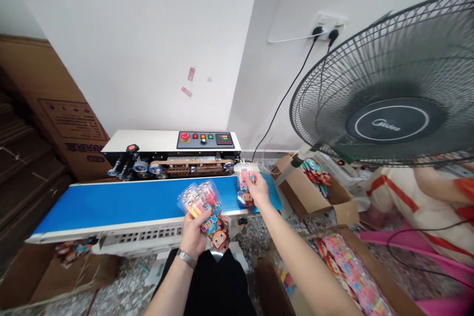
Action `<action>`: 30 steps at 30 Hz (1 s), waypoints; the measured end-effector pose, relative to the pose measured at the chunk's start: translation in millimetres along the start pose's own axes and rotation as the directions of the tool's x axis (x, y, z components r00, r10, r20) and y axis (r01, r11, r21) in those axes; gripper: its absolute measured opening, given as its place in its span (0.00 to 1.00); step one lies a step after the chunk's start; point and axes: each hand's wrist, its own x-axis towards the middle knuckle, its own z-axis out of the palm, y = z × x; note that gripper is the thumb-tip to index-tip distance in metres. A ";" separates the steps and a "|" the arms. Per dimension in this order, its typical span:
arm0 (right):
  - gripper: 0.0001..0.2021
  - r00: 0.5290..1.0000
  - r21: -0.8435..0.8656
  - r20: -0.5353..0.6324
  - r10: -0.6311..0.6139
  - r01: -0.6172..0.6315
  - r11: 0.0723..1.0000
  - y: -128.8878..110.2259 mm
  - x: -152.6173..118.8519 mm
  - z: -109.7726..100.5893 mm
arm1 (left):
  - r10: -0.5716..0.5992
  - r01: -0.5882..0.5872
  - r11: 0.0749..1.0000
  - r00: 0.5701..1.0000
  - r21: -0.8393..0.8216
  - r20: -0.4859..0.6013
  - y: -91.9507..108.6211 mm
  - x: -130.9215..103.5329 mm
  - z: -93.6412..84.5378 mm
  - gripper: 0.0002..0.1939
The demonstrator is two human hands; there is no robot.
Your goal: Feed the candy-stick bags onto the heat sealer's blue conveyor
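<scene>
Fanned out in my left hand (193, 238) is a stack of clear printed packets (215, 219) with a cartoon face and bright colours, held in front of the belt's near edge. The fingers of my right hand (259, 190) pinch the top part of a single packet (246, 199) of the same kind, upright over the right end of the blue conveyor belt (126, 202). Behind that belt stands a band sealing machine (155, 140) with rollers and a control panel (206, 139). Whether the single packet touches the belt, I cannot tell.
A large fan (392, 118) stands at the right, near a seated person (400, 192). Cardboard boxes with packets are at the right (301, 195), lower right (272, 284) and lower left (89, 276). Black cords (285, 98) run down from the wall socket.
</scene>
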 end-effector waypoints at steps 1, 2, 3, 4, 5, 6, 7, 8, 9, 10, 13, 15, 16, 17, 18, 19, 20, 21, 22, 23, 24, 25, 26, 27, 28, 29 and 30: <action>0.14 1.000 -0.088 -0.002 0.030 -0.030 0.996 1.2 5.1 0.8 | -0.003 0.003 1.000 1.000 -0.002 0.005 0.1 0.0 0.3 0.19; 0.13 0.998 -0.160 0.009 0.054 -0.052 0.986 0.5 9.0 2.6 | -0.006 0.006 1.000 1.000 -0.004 0.009 0.1 0.1 0.5 0.19; 0.12 0.997 -0.214 0.027 0.071 -0.064 0.975 -1.9 11.7 5.4 | -0.007 0.008 1.000 1.000 -0.006 0.009 -0.1 0.4 0.5 0.20; 0.11 0.996 -0.252 0.046 0.077 -0.063 0.966 -5.3 13.4 8.9 | -0.009 0.009 1.000 1.000 -0.007 0.007 -0.4 0.7 0.3 0.20; 0.11 0.995 -0.274 0.062 0.079 -0.059 0.960 -9.1 14.4 12.8 | -0.009 0.009 1.000 1.000 -0.008 0.005 -0.8 1.1 -0.1 0.20; 0.11 0.994 -0.281 0.079 0.076 -0.051 0.958 -12.9 14.8 16.7 | -0.011 0.011 1.000 1.000 -0.007 0.006 -1.3 1.6 -0.6 0.20; 0.11 0.993 -0.281 0.097 0.070 -0.040 0.959 -16.4 14.7 20.4 | -0.015 0.015 1.000 1.000 -0.007 0.007 -1.8 2.0 -1.1 0.20; 0.11 0.991 -0.282 0.118 0.061 -0.025 0.959 -19.3 14.4 23.5 | -0.017 0.017 1.000 1.000 -0.008 0.006 -2.4 2.3 -1.6 0.20; 0.12 0.989 -0.284 0.139 0.052 -0.011 0.959 -21.6 13.7 25.8 | -0.020 0.020 1.000 1.000 -0.011 0.004 -2.9 2.5 -1.8 0.20; 0.13 0.986 -0.285 0.158 0.045 0.002 0.959 -23.4 12.7 27.3 | -0.024 0.024 1.000 1.000 -0.014 0.003 -3.4 2.6 -1.9 0.20; 0.16 0.985 -0.263 0.173 -0.007 0.053 0.963 -27.7 6.6 26.7 | -0.026 0.026 0.999 1.000 -0.025 -0.006 -4.2 1.9 -1.2 0.19; 0.17 0.982 -0.170 0.177 -0.070 0.101 0.980 -31.3 -2.4 23.2 | -0.018 0.018 0.999 1.000 -0.027 -0.005 -4.1 1.2 -0.4 0.19; 0.16 0.974 -0.081 0.205 -0.095 0.114 0.990 -33.6 -8.9 20.9 | -0.012 0.012 1.000 1.000 -0.026 -0.004 -3.9 0.9 0.0 0.19; 0.16 0.959 0.030 0.261 -0.113 0.109 0.994 -36.3 -16.7 18.5 | -0.005 0.005 1.000 1.000 -0.024 -0.002 -3.5 0.8 0.4 0.19; 0.16 0.931 0.145 0.340 -0.133 0.087 0.986 -39.2 -25.3 15.9 | 0.001 -0.001 1.000 1.000 -0.021 -0.001 -3.2 0.7 0.9 0.19; 0.15 0.891 0.247 0.423 -0.164 0.061 0.967 -42.4 -34.5 13.5 | 0.009 -0.009 1.000 1.000 -0.017 -0.001 -2.9 0.6 1.4 0.19; 0.15 0.849 0.323 0.486 -0.205 0.044 0.945 -45.6 -43.6 11.2 | 0.018 -0.018 1.000 1.000 -0.013 -0.001 -2.6 0.5 2.1 0.19; 0.15 0.819 0.368 0.519 -0.247 0.048 0.929 -48.7 -52.1 9.4 | 0.028 -0.028 1.000 1.000 -0.008 0.003 -2.5 0.4 2.8 0.19; 0.14 0.805 0.385 0.523 -0.281 0.071 0.920 -51.5 -59.4 8.0 | 0.037 -0.037 0.999 0.999 -0.003 0.009 -2.5 0.3 3.4 0.19; 0.13 0.805 0.382 0.510 -0.303 0.103 0.918 -53.8 -65.3 7.2 | 0.043 -0.043 0.999 0.999 0.001 0.017 -2.6 0.1 3.9 0.20; 0.12 0.814 0.368 0.490 -0.312 0.131 0.920 -55.4 -69.6 6.9 | 0.047 -0.047 0.999 0.999 0.001 0.024 -2.8 0.0 4.2 0.20; 0.11 0.826 0.354 0.471 -0.310 0.145 0.924 -56.3 -72.5 7.1 | 0.046 -0.046 0.999 0.999 -0.002 0.025 -3.0 -0.1 4.3 0.20; 0.11 0.836 0.350 0.455 -0.305 0.147 0.925 -56.5 -74.1 7.7 | 0.043 -0.043 0.999 0.999 -0.007 0.023 -3.2 -0.2 4.1 0.20; 0.11 0.844 0.358 0.445 -0.300 0.140 0.923 -56.0 -74.9 8.6 | 0.039 -0.039 0.999 0.999 -0.014 0.017 -3.3 -0.1 3.7 0.19; 0.12 0.850 0.374 0.436 -0.296 0.127 0.919 -55.0 -75.1 9.6 | 0.034 -0.034 0.999 0.999 -0.020 0.010 -3.3 -0.1 3.3 0.19; 0.12 0.857 0.392 0.427 -0.290 0.113 0.913 -53.7 -75.1 10.6 | 0.030 -0.030 0.999 1.000 -0.023 0.005 -3.2 0.0 3.0 0.19; 0.12 0.862 0.405 0.419 -0.284 0.103 0.909 -52.4 -75.2 11.5 | 0.027 -0.027 0.999 1.000 -0.024 0.004 -3.0 0.0 2.9 0.19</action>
